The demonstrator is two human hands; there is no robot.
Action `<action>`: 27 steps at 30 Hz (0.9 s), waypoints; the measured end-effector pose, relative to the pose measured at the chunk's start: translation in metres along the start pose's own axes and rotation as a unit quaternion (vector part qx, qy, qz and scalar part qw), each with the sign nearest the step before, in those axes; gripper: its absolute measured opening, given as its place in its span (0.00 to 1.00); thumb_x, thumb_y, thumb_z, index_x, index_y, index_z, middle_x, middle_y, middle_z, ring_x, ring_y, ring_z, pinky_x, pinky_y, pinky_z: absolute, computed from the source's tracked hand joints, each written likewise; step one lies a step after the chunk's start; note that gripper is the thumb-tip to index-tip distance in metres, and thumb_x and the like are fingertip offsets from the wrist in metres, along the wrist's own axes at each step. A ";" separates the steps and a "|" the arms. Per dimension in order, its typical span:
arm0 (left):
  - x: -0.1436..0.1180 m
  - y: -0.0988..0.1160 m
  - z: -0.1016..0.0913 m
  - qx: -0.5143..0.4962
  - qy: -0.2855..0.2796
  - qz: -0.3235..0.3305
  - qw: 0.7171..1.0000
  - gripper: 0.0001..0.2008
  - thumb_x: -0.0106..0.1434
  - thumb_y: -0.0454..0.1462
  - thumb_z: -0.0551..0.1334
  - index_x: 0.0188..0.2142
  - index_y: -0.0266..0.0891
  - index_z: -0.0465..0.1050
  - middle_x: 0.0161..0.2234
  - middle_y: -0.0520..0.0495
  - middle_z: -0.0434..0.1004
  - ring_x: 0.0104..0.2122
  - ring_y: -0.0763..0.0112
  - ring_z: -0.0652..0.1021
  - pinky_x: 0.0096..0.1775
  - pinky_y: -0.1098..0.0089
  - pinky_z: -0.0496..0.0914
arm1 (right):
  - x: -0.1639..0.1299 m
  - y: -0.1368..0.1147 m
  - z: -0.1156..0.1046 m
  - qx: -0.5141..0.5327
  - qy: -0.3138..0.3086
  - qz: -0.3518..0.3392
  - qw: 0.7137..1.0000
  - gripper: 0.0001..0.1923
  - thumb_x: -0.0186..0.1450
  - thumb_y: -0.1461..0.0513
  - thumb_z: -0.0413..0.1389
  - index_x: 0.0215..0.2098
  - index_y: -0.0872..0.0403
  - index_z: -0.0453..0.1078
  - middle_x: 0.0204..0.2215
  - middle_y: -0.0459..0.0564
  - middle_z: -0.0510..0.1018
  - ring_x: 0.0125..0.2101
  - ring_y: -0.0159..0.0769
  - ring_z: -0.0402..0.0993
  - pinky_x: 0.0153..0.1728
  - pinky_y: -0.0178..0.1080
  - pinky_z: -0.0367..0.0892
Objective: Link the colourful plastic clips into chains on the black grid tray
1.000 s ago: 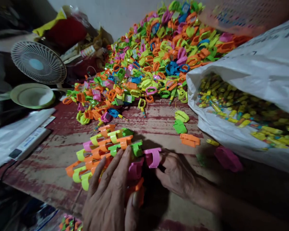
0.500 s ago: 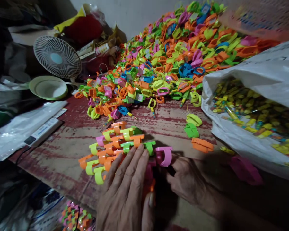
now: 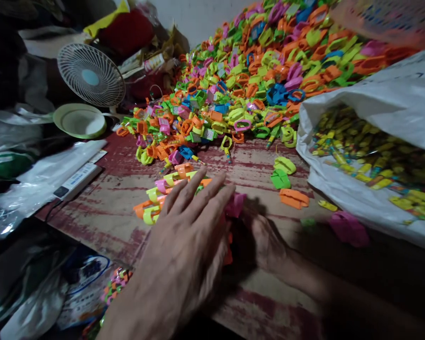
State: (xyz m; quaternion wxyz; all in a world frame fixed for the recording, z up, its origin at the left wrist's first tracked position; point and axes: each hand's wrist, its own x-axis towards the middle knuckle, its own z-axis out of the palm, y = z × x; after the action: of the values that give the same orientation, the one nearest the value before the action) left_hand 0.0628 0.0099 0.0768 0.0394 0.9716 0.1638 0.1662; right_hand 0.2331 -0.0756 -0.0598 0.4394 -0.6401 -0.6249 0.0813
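My left hand (image 3: 194, 226) lies flat, fingers stretched, over a compact stack of plastic toy watches (image 3: 151, 213) in orange, yellow-green and pink. Much of the stack is hidden beneath it. A pink toy watch (image 3: 235, 205) pokes out past the fingertips on the right side. My right hand (image 3: 269, 243) is close against that right side, near the pink watch, its fingers lost in shadow; whether they grip anything cannot be made out. Right of it lie a loose yellow-green watch (image 3: 284, 165), a green one (image 3: 280, 179), an orange one (image 3: 293, 198) and a pink one (image 3: 349, 228).
A large heap of toy watches (image 3: 241, 89) covers the back of the worn red table (image 3: 109, 189). On the right, a white sack (image 3: 317, 177) holds small yellow pieces (image 3: 361, 141). Further left are a fan (image 3: 92, 78), a power strip (image 3: 78, 182) and plastic bags (image 3: 24, 189).
My left hand has slid forward and covers more of the stack. The pink watch by my right hand now sits closer to the left fingers. The view has shifted slightly.
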 end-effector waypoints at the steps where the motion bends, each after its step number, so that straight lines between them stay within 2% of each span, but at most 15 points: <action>1: 0.006 -0.004 0.001 -0.006 -0.016 0.010 1.000 0.24 0.71 0.35 0.51 0.65 0.38 0.60 0.67 0.47 0.63 0.68 0.60 0.61 0.68 0.51 0.57 | 0.002 -0.001 0.000 0.016 -0.007 -0.008 1.000 0.24 0.60 0.71 0.45 0.51 0.51 0.72 0.44 0.56 0.80 0.47 0.45 0.77 0.53 0.46 0.72; 4: 0.018 -0.015 0.008 -0.029 -0.058 0.008 0.998 0.23 0.71 0.35 0.50 0.64 0.34 0.61 0.64 0.42 0.68 0.64 0.58 0.68 0.66 0.48 0.60 | 0.011 -0.007 0.000 0.024 -0.031 -0.001 0.999 0.24 0.60 0.72 0.48 0.51 0.52 0.71 0.45 0.55 0.81 0.48 0.43 0.77 0.53 0.42 0.71; 7: 0.020 -0.018 0.017 -0.023 -0.054 -0.009 0.998 0.21 0.72 0.35 0.49 0.62 0.33 0.64 0.61 0.42 0.72 0.64 0.57 0.67 0.66 0.49 0.62 | 0.016 -0.010 0.000 0.025 -0.039 0.006 0.999 0.20 0.62 0.72 0.50 0.48 0.53 0.73 0.46 0.55 0.81 0.47 0.41 0.78 0.50 0.40 0.72; 12: 0.016 -0.012 0.021 -0.031 -0.041 -0.012 0.999 0.19 0.73 0.36 0.50 0.59 0.35 0.67 0.59 0.44 0.75 0.63 0.59 0.68 0.67 0.50 0.60 | 0.013 -0.007 0.000 0.050 -0.029 0.066 0.996 0.17 0.60 0.71 0.54 0.43 0.51 0.76 0.40 0.49 0.83 0.39 0.40 0.80 0.44 0.39 0.72; 18: 0.012 -0.013 0.020 -0.048 -0.041 -0.035 0.997 0.22 0.71 0.34 0.50 0.63 0.44 0.63 0.62 0.51 0.71 0.66 0.61 0.65 0.69 0.55 0.57 | 0.011 -0.009 -0.004 0.063 -0.028 0.067 0.995 0.12 0.61 0.70 0.55 0.36 0.50 0.77 0.36 0.47 0.83 0.36 0.36 0.80 0.40 0.35 0.72; 23: 0.004 -0.018 0.020 -0.032 -0.031 -0.023 0.999 0.27 0.69 0.33 0.52 0.67 0.48 0.57 0.64 0.51 0.68 0.66 0.59 0.65 0.66 0.57 0.63 | 0.009 -0.007 0.001 0.123 -0.018 0.078 0.989 0.12 0.62 0.70 0.54 0.36 0.49 0.76 0.33 0.44 0.82 0.35 0.34 0.80 0.37 0.33 0.74; 27: 0.005 -0.019 0.019 -0.039 -0.026 -0.027 0.999 0.27 0.70 0.38 0.54 0.68 0.51 0.55 0.65 0.50 0.66 0.65 0.56 0.67 0.65 0.53 0.64 | 0.011 -0.006 0.006 0.155 -0.017 0.094 0.983 0.13 0.62 0.71 0.54 0.37 0.50 0.76 0.31 0.44 0.82 0.32 0.34 0.79 0.34 0.32 0.75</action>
State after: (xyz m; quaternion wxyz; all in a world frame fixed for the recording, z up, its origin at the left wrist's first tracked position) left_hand 0.0675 0.0294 0.0575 0.0863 0.9685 0.1824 0.1458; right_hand 0.2267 -0.0638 -0.0545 0.5132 -0.6188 -0.5489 0.2290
